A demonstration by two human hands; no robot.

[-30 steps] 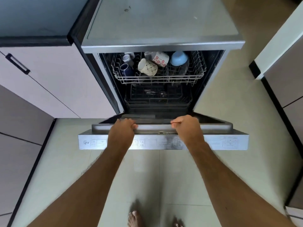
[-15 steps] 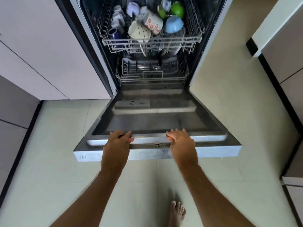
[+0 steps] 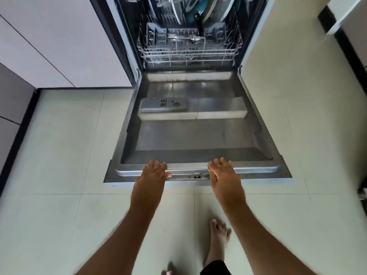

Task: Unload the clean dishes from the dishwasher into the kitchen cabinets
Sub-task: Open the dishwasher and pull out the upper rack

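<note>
Door (image 3: 190,135) lower; two flat hands (image 3: 154,174).

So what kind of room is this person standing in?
Most likely a home kitchen. A built-in dishwasher with its door folded down holds plates in the lower rack, flat cabinet fronts stand beside it, and the floor is pale tile.

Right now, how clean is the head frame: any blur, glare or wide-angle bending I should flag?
Head view: the dishwasher door is fairly sharp, with soft glare on its steel near the hinge; the lower rack and the plates in it are smeared; the left hand and right hand are slightly soft at the fingertips; the floor tile seams bow outward, typical wide-angle distortion; lighting is even.
</note>
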